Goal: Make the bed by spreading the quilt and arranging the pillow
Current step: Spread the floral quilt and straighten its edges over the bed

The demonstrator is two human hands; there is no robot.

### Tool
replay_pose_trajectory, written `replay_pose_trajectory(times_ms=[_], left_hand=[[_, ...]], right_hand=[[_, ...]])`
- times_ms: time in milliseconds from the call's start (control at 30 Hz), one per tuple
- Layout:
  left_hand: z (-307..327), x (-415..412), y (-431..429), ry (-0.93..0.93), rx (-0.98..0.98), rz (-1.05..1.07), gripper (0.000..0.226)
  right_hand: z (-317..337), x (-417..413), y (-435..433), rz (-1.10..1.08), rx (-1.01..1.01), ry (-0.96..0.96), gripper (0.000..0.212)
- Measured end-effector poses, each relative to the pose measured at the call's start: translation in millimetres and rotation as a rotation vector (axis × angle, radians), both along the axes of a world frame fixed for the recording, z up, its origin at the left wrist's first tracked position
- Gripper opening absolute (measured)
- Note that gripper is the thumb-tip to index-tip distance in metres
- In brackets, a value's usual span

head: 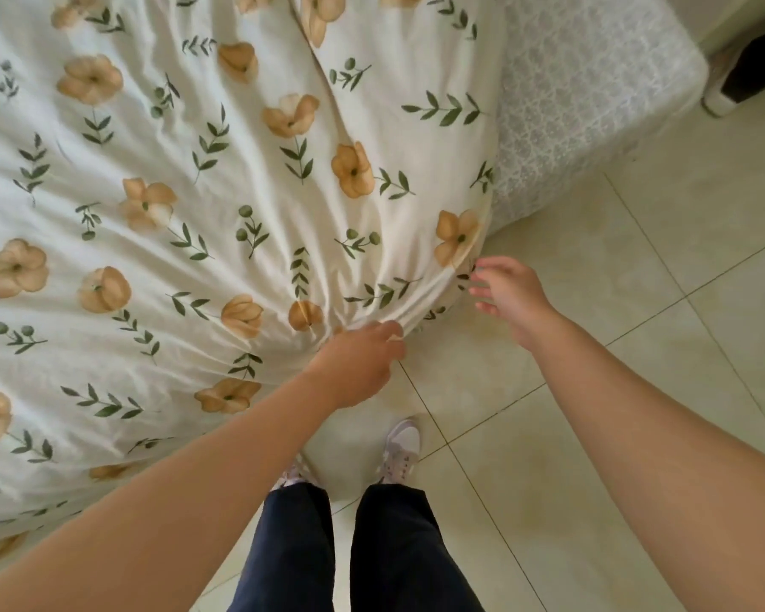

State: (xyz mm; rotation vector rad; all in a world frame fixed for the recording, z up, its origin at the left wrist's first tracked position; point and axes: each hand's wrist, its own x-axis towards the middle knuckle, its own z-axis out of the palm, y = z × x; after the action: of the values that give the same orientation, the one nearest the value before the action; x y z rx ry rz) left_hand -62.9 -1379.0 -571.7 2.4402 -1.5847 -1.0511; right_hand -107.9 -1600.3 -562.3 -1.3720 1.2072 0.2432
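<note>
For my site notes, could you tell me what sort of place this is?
Most likely a home bedroom: a floral quilt covers a bed with its mattress exposed, standing on a tiled floor.

Pale tiled floor point(637, 390) beside a patterned mattress point(584, 103).

Head view, looking down the wearer's own body. Both forearms are bare, with no sleeve in the frame; neither wrist carries a watch, band or ring. The left hand point(357, 368) and right hand point(511, 298) are ungloved. Legs are clad in dark navy trousers point(398, 549) of plain, loosely creased fabric. Feet wear pale lilac-and-white sneakers point(400, 448) with white laces; the left shoe is largely hidden.
</note>
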Motion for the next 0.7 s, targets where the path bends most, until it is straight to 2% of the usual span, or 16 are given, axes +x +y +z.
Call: replay_pose_trajectory(times_ms=[67, 167, 267, 400, 433, 500, 533, 600, 633, 700], left_hand=[[21.0, 25.7, -29.0, -0.029, -0.169, 0.233, 0.036], [44.3, 59.5, -73.9, -0.08, -0.32, 0.521, 0.044], [56.3, 88.3, -114.3, -0.006, -0.361, 0.687, 0.056], [49.7, 117.1, -156.7, 0.051, -0.24, 0.781, 0.079], [47.1, 118.5, -163.8, 0.063, -0.154, 0.802, 0.092], [38.8, 122.0, -175.8, 0.16, 0.034, 0.853, 0.117], [35.6, 121.9, -179.0, 0.19, 0.088, 0.865, 0.122], [33.3, 136.0, -179.7, 0.21, 0.052, 0.955, 0.112], [29.9, 146.4, -174.3, 0.212, -0.015, 1.034, 0.094], [28.1, 167.5, -156.0, 0.275, -0.142, 1.168, 0.055]], right_hand=[[13.5, 10.0, -14.3, 0.013, -0.043, -0.027, 0.021], [30.5, 29.9, -33.0, 0.036, -0.049, -0.086, 0.028], [37.7, 54.7, -43.7, 0.045, -0.022, -0.107, 0.035], [30.8, 89.1, -56.6, 0.006, -0.014, -0.087, 0.054], [31.4, 94.0, -57.9, -0.015, -0.003, -0.079, 0.054], [31.5, 109.1, -60.1, -0.048, 0.015, -0.051, 0.039], [31.7, 115.0, -60.5, -0.07, 0.033, -0.041, 0.033], [33.3, 134.1, -63.1, -0.1, 0.085, -0.035, 0.036], [34.8, 145.4, -64.2, -0.071, 0.11, -0.027, 0.037], [38.6, 173.7, -61.1, 0.151, 0.126, 0.017, 0.036]])
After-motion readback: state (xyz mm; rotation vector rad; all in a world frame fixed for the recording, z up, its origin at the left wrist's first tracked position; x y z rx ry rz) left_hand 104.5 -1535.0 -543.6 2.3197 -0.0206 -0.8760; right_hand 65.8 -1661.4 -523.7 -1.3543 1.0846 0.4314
